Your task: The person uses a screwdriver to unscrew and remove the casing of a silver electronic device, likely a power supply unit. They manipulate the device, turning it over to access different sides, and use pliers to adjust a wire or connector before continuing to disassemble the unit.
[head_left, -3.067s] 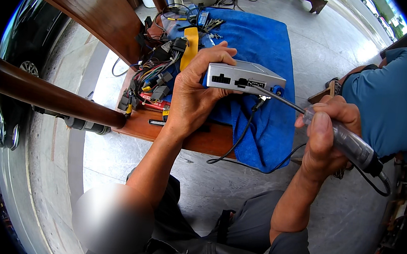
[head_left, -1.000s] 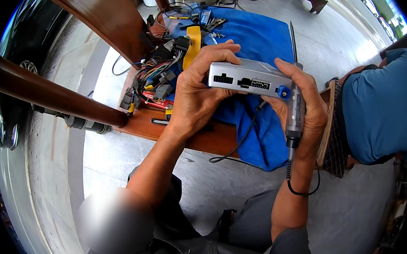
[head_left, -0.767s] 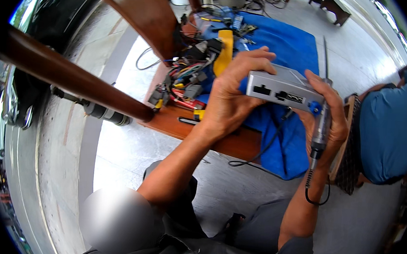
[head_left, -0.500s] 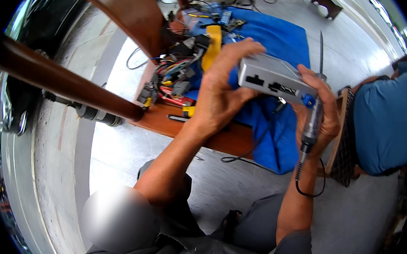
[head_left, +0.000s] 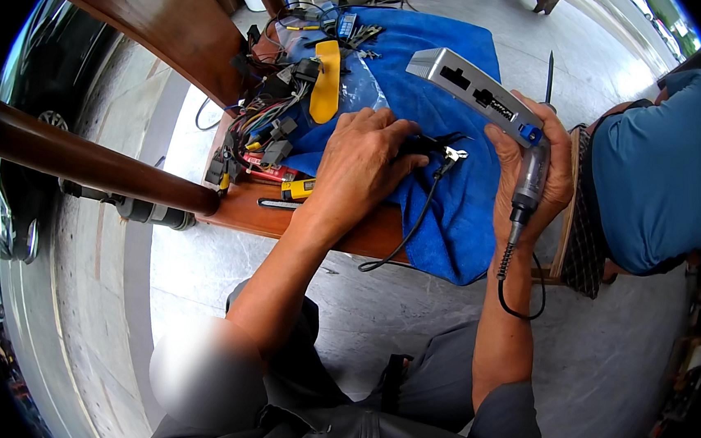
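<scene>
Right hand (head_left: pixel 558 165) grasped one silver box (head_left: pixel 473 89), one probe (head_left: pixel 531 174)
At the left hand (head_left: pixel 368 156), grip indeterminable, lay one dark object (head_left: pixel 425 145)

Through the remote feed I'm watching a brown wooden bench (head_left: pixel 369 241) spanning the upper middle of the frame, a blue towel (head_left: pixel 425 105) covering much of it. Left of centre, tangled wires (head_left: pixel 272 120) and a yellow strip (head_left: pixel 326 81) are lying; right of centre, a black cable (head_left: pixel 429 200) is trailing across the towel.
</scene>
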`<control>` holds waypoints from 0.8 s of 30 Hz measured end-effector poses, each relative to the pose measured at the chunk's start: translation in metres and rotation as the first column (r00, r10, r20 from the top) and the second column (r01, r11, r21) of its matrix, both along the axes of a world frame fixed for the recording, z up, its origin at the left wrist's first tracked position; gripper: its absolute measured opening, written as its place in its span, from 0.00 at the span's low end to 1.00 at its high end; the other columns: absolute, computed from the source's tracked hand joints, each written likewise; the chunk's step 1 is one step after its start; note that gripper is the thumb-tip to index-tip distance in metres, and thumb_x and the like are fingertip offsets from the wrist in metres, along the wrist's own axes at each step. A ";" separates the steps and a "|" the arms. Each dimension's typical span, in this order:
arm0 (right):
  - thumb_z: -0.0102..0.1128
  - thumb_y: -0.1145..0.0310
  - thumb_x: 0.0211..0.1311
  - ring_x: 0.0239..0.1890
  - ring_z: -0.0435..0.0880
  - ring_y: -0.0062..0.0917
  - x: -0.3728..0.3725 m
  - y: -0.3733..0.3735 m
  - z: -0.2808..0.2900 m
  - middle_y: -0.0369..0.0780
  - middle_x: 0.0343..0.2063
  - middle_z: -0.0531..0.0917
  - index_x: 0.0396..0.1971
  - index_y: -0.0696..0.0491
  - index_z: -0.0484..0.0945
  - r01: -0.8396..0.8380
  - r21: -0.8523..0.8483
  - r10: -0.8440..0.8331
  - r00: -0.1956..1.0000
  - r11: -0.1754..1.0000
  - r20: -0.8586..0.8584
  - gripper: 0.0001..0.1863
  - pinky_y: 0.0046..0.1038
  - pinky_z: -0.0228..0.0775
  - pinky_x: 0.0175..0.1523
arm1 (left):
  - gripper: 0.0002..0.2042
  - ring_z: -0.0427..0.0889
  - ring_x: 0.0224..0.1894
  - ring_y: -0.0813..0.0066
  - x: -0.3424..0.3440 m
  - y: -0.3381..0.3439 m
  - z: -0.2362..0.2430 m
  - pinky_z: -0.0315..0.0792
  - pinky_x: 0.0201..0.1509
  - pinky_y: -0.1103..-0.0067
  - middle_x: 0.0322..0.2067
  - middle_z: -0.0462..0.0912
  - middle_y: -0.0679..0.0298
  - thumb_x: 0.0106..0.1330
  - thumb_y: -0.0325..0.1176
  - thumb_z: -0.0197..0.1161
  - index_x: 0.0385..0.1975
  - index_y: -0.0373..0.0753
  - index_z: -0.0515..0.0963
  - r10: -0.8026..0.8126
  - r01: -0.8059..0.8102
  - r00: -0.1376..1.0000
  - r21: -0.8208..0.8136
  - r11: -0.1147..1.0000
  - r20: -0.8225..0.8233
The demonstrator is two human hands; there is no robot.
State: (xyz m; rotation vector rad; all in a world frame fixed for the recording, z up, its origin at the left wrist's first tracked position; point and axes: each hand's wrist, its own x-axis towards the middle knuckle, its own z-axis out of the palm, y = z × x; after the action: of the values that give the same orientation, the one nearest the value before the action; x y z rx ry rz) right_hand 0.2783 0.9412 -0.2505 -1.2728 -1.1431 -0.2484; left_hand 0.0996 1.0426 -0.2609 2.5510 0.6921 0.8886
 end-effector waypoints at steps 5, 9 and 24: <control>0.74 0.78 0.57 0.52 0.87 0.27 -0.001 -0.004 0.006 0.41 0.49 0.88 0.54 0.50 0.82 0.058 -0.082 -0.054 0.997 0.995 0.048 0.24 0.31 0.85 0.56 | 0.12 0.79 0.40 0.58 0.001 -0.001 0.001 0.69 0.49 0.68 0.31 0.80 0.59 0.60 0.33 0.72 0.43 0.40 0.84 -0.022 0.022 1.000 0.007 1.000 0.010; 0.78 0.75 0.54 0.43 0.87 0.20 0.004 -0.001 0.004 0.36 0.43 0.88 0.53 0.47 0.82 0.083 -0.030 -0.082 0.996 0.996 0.039 0.25 0.26 0.82 0.48 | 0.12 0.81 0.43 0.57 0.002 0.001 0.003 0.72 0.51 0.67 0.35 0.83 0.57 0.61 0.29 0.70 0.44 0.39 0.83 -0.067 0.067 0.995 0.005 0.998 0.071; 0.75 0.76 0.56 0.49 0.88 0.26 0.008 -0.009 0.011 0.39 0.47 0.88 0.51 0.50 0.83 0.142 -0.105 -0.136 0.989 0.984 0.062 0.22 0.30 0.84 0.56 | 0.14 0.86 0.40 0.73 -0.013 0.013 0.007 0.80 0.52 0.78 0.40 0.85 0.59 0.74 0.34 0.64 0.52 0.33 0.74 0.285 0.372 0.702 -0.677 0.635 0.653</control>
State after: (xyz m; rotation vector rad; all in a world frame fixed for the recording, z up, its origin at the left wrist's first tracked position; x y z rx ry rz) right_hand 0.2865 0.9322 -0.2396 -1.4525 -1.1283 -0.3303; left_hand 0.0869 1.0559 -0.2542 1.2545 0.5545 1.1329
